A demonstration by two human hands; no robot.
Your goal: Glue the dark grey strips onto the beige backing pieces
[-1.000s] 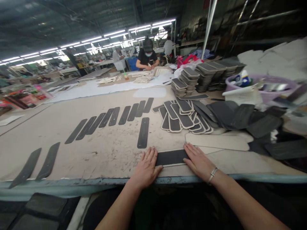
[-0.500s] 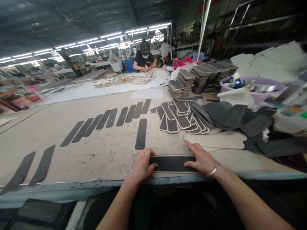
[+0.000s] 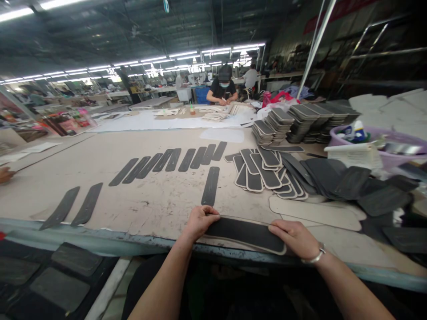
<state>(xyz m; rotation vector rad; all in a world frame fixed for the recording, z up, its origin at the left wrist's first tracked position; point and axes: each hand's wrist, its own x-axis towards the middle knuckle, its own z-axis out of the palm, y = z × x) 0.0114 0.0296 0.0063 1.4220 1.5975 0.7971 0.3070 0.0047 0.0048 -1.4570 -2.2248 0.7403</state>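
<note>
The two hands have gone from lying flat over the ends of the pale-edged dark panel [image 3: 247,232] to pinching it. The left hand [image 3: 199,222] now has its thumb and fingers closed on the far left corner, and the right hand [image 3: 296,240], with a bracelet [image 3: 316,254] at the wrist, grips the far edge near the right end. The panel, which lay squared along the front of the table [image 3: 160,204], is now slanted, its right end nearer the body and its near right corner over the table's front edge [image 3: 233,253]. It looks at least partly raised, though blur and the low angle make it hard to say whether any of it touches the table. That suggests a shift from pressing the piece down to handling it as a loose one. Around it, the single dark strip [image 3: 210,186] just beyond the left hand, the row of dark strips [image 3: 173,160] and the heap of bordered panels [image 3: 263,171] keep their arrangement. Another person's hand [image 3: 6,175] now shows at the far left.
</note>
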